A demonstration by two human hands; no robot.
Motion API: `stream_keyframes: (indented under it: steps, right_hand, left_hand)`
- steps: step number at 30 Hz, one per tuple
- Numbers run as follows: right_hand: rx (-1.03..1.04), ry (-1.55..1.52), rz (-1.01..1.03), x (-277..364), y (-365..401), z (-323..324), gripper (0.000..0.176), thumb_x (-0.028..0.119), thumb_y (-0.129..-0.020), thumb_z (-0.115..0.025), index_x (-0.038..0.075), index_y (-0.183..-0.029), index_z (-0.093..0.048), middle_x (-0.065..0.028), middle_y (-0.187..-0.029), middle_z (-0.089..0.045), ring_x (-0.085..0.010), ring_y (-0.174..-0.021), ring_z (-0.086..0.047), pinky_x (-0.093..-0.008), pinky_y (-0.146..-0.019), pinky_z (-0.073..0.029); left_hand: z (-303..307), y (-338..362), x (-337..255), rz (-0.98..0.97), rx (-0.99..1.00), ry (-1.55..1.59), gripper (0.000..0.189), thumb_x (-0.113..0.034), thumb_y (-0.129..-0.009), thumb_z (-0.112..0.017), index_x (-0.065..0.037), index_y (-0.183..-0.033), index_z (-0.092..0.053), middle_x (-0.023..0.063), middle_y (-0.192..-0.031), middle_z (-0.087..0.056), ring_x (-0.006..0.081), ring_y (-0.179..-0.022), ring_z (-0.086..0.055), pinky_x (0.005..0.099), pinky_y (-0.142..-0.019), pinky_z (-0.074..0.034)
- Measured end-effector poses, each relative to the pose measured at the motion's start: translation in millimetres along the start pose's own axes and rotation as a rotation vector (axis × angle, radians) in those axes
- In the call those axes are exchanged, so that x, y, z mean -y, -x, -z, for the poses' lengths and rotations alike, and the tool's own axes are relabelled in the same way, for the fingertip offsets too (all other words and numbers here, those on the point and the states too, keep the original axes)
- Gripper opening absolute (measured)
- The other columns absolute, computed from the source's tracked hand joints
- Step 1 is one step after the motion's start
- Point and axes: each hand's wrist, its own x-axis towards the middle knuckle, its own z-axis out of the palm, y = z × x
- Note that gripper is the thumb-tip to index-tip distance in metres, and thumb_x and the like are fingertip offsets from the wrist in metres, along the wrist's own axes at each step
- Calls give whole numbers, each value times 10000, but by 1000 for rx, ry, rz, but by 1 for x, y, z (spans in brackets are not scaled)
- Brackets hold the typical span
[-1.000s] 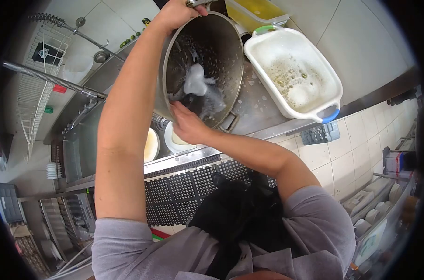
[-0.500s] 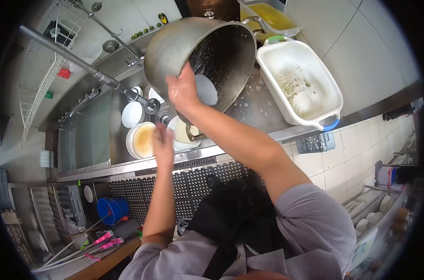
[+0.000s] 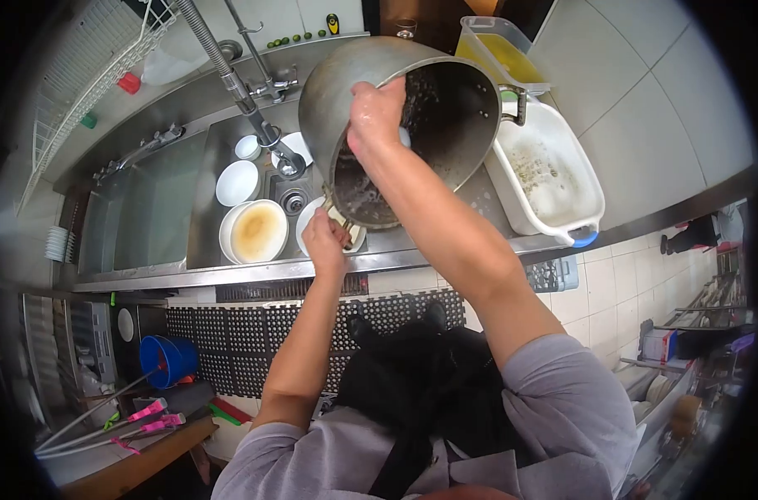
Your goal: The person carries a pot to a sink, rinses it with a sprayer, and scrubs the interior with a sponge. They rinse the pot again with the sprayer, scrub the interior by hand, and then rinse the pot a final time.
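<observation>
The left hand [image 3: 325, 242] is grasping the near handle [image 3: 347, 226] of a large dull-metal pot [image 3: 339, 93], apparently steadying it. The round-bellied pot is leaning over the steel worktop [image 3: 481, 200], its tilt presenting the mouth to the right hand [image 3: 376, 117]. That hand's fingers are disappearing inside; their grip is impossible to tell. 1 smooth white plastic tub [image 3: 517, 190] is standing beside it.

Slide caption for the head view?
Left hand grips a tilted metal pot, right hand at its mouth, white tub alongside.

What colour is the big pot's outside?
The pot is dull metallic grey outside, seen best in the head view.
</observation>
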Motion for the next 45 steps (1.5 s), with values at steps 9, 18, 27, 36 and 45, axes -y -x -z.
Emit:
stream_keyframes:
  steps: [9,18,27,36,45]
  right_hand:
    - [168,139,-21,28,42,24,533,-40,-809,-575,-16,-1301,-373,-154,-1195,-539,-236,-1106,-532,-350,-978,-417]
    - [467,417,-93,5,142,90,457,356,-1057,-352,-40,-1194,-534,-154,-1221,-558,-218,-1160,-484,-346,-1046,-347]
    - [1393,2128,432,40,25,328,435,181,-811,-556,26,-1218,-582,-180,-1256,-582,-323,-1115,-576,-530,-925,-430]
    - [906,1072,-58,-49,159,246,422,162,-845,-493,-19,-1210,-605,-208,-1327,-563,-369,-1256,-510,-454,-1076,-393]
    - [1091,2100,842,-39,36,329,384,193,-809,-556,-30,-1116,-613,-208,-1282,-557,-353,-1143,-575,-534,-942,-460]
  left_hand:
    - [33,49,-36,122,180,64,385,-299,-989,-459,-100,-678,-348,12,-510,-332,111,-430,-272,282,-433,-284]
    - [37,74,-46,193,330,3,334,-321,-973,-438,-121,-722,-344,-2,-488,-285,125,-423,-263,315,-470,-298]
    - [42,84,-29,163,178,41,336,-318,-960,-460,-130,-704,-349,-15,-497,-283,117,-416,-261,321,-467,-331]
    - [19,85,-37,103,163,-17,342,-290,-959,-455,-115,-679,-364,1,-478,-303,124,-385,-262,331,-421,-348]
    - [56,76,-32,192,234,71,338,-294,-973,-433,-124,-692,-352,-13,-501,-291,125,-415,-271,331,-477,-360]
